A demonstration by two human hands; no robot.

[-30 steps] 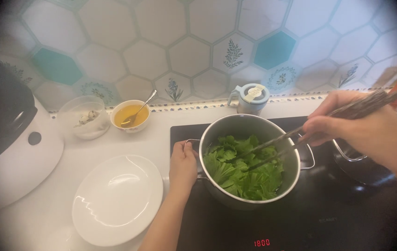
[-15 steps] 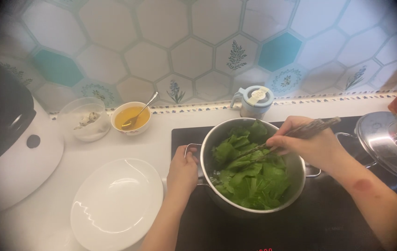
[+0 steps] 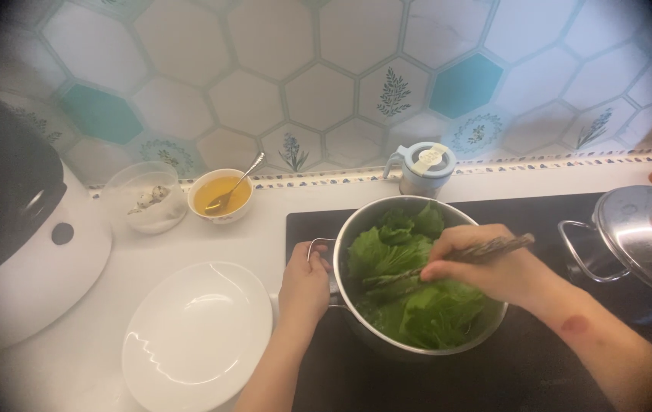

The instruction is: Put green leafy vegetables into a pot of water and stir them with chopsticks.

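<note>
- On the black cooktop (image 3: 540,366), the left hand (image 3: 305,286) gripped the steel pot (image 3: 387,336) by its side handle; the right hand (image 3: 486,267) pinched chopsticks (image 3: 448,263), pressing into the greens (image 3: 410,294)
- Greens looked bright and bulky, probably barely cooked; the white plate (image 3: 196,336) beside the pot held nothing yet

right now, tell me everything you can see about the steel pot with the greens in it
The steel pot is round, shiny metal, with a loop handle on its left side. It stands upright on the black cooktop, filled with large green leaves. The left hand grips the handle side. The right hand reaches over the rim, holding chopsticks whose tips push into the leaves.
</note>
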